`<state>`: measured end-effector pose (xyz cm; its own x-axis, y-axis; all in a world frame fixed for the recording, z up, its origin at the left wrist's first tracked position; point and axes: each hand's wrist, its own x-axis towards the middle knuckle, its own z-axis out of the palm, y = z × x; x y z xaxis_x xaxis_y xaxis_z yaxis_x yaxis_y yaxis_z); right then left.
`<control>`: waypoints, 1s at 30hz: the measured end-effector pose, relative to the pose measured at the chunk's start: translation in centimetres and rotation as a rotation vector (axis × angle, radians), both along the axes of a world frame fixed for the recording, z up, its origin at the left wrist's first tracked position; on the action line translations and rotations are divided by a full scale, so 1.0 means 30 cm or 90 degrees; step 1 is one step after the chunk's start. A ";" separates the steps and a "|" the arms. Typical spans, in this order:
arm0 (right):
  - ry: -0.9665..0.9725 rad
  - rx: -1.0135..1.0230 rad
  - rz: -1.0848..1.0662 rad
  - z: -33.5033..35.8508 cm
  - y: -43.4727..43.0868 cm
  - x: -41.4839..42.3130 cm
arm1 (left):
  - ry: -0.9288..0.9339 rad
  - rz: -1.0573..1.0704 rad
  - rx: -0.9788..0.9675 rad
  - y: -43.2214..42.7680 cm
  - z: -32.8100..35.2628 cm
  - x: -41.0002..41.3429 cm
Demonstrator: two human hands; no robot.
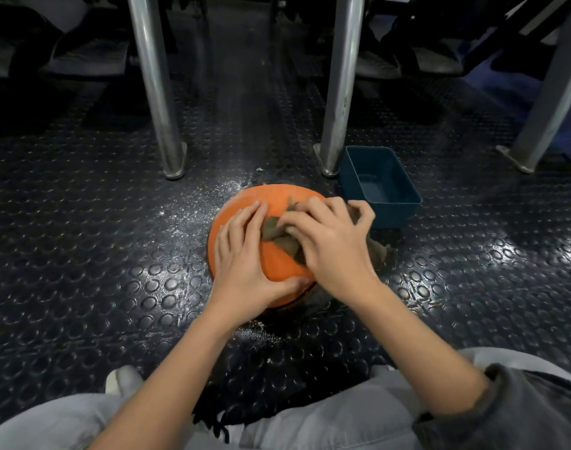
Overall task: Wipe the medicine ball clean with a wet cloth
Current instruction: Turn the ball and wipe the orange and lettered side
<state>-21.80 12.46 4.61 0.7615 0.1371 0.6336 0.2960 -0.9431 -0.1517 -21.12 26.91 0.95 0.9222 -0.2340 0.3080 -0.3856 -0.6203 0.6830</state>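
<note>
- The medicine ball (279, 259), orange with a fine-grained surface, sits on the black studded rubber floor (99, 222), directly in front of the person's knees.
- The left hand (245, 254) lies spread over the left side of the ball. Its fingers are extended along the curve, and the thumb presses against the near lower edge. It grips nothing.
- The right hand (332, 241) rests on the upper right of the ball. Its fingers are curled and bunch the cloth (279, 233) against the surface.
- The cloth is olive-brown and crumpled. One part lies between the two hands on top of the ball; another part hangs off the ball's right side toward the floor.
- A dark blue rectangular tub (394, 216) stands on the floor just beyond the ball, to its right. Whether it holds water cannot be told.
- Two metal legs (157, 92) stand on the floor behind the ball; the right-hand one stands just beside the tub.
- White specks (206, 196) are scattered on the floor around the ball.
- Grey trousers (326, 417) fill the near edge of the view.
</note>
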 end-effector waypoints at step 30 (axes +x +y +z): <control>0.057 0.056 -0.006 -0.030 0.016 -0.042 | 0.021 0.016 -0.029 0.020 0.015 0.055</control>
